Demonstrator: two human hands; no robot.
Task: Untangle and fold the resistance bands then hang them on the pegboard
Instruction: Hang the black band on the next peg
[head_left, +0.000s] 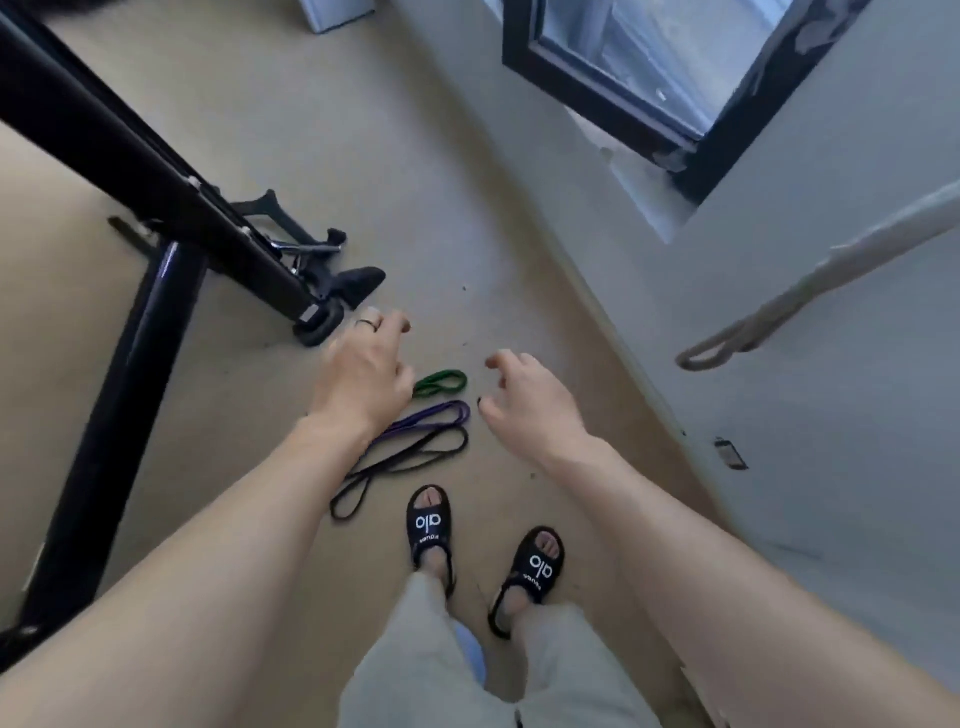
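Where bands (415, 441) lie, empty left hand (358, 379) above

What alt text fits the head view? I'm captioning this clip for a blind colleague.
A person's empty left hand and right hand reach down toward green, purple and black resistance bands lying on a beige floor, just ahead of their sandalled feet. A black machine frame stands at left.

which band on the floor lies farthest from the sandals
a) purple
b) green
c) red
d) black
b) The green band lies beyond the purple band and the black band, which lies closest to the sandals, and both hands hover open above the bands, holding nothing.
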